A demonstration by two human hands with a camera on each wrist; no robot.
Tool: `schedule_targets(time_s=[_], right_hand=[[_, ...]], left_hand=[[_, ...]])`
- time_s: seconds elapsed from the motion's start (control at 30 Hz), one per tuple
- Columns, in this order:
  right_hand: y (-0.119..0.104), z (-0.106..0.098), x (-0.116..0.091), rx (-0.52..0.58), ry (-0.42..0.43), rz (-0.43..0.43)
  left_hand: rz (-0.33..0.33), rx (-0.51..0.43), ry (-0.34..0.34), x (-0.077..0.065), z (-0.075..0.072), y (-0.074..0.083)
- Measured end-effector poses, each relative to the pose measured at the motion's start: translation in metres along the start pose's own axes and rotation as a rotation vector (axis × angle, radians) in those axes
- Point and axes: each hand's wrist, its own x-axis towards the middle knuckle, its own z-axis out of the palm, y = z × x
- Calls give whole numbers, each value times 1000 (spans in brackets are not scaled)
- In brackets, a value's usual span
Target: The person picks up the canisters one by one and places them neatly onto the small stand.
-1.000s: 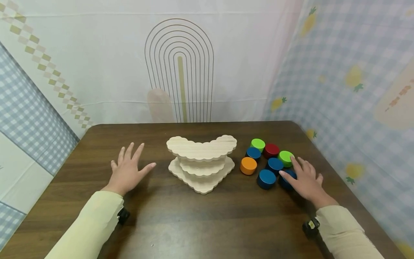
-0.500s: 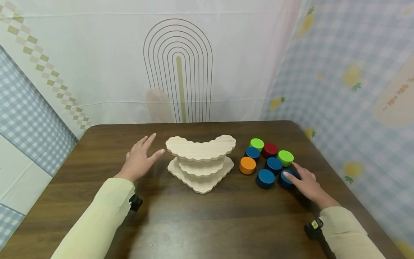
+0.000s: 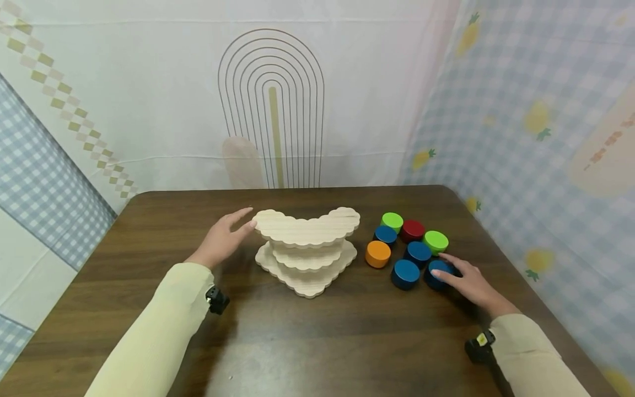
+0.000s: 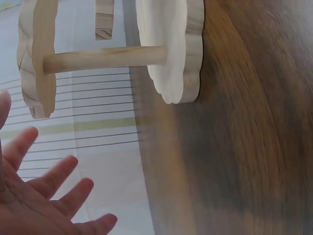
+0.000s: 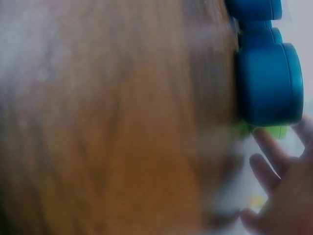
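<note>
A pale wooden tiered stand (image 3: 307, 231) with scalloped edges stands mid-table. In the left wrist view, a round dowel (image 4: 105, 59) joins its top and bottom boards. My left hand (image 3: 220, 240) is beside the stand's left tip, fingers spread and holding nothing. At right, my right hand (image 3: 471, 281) is at the nearest-right blue cylinder (image 3: 439, 274), thumb over its near side and fingers loosely extended behind it. The right wrist view has that blue cylinder (image 5: 269, 84) on the table above the spread fingers (image 5: 274, 152). Whether they touch it is hard to tell.
Left of that cylinder sit several other blue cylinders (image 3: 405, 274), an orange one (image 3: 378, 254), a red one (image 3: 412, 231) and two green ones (image 3: 436, 242). The brown wooden table (image 3: 307, 342) ends at a patterned cloth (image 3: 367, 99) behind and right.
My left hand has moved right, up to the stand's left tip. My right hand has drawn back slightly from the green cylinder and lowered around the blue one.
</note>
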Motion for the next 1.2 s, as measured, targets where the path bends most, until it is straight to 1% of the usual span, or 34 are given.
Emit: schedule_targets(time_s=[0.17,0.33,0.43,0.63,0.73,0.87,1.07,1.2], right_hand=[[3,0,1,16,-9,-7],[4,2,4,32,-16,-7],[4,2,4,41,-21,-8],[2,3,6,28,-16,-10],[3,4,8,17,-8,-1],[4,6,9,18,-1,2],[6,7,5,45,-2,-2],[7,7,4,44,-4,2]], left_hand=[[1,-75,-5,2,3,-1],[-12,-117,-14,1,6,-3],[-6,-142,-10,0,8,-4],[16,-170,23,1,12,-7],[6,-190,31,1,14,-9],[-11,-221,36,1,16,-9],[-5,-246,39,1,18,-7],[-7,-260,35,2,20,-8]])
